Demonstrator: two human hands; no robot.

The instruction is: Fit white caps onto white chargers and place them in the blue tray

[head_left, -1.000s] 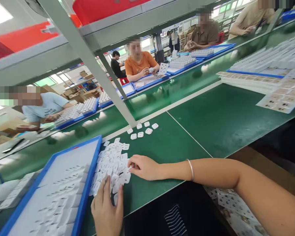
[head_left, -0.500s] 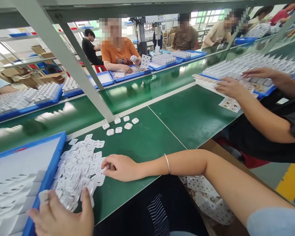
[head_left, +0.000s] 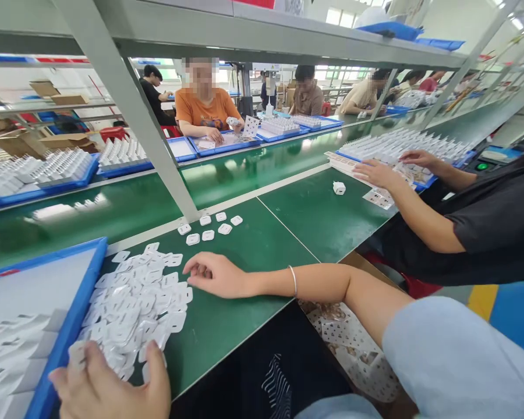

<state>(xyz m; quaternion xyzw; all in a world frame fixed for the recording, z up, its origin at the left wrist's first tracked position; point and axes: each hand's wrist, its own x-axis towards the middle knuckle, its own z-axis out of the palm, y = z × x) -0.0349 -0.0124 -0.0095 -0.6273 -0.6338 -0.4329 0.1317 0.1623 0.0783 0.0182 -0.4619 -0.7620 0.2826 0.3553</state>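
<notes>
A heap of flat white plastic pieces (head_left: 128, 308) lies on the green table. At its near left edge is my left hand (head_left: 117, 378), thumb spread wide and a small white piece (head_left: 77, 354) caught between its fingers. Just right of the heap, my right hand (head_left: 218, 276) hovers with loosely curled fingers and a gap at the thumb; nothing shows in it. Several loose white pieces (head_left: 208, 235) lie spread out beyond it, near the metal post.
A blue-rimmed tray (head_left: 85, 279) with rows of white parts stands at the left. A white block (head_left: 339, 188) sits on the table towards a co-worker's hands (head_left: 378, 173) and tray at the right. A slanting metal post (head_left: 157, 145) rises ahead; people work across the line.
My right hand has drawn back from the heap's edge. A white block now stands on the table near the co-worker at the right. The view has tilted up.
</notes>
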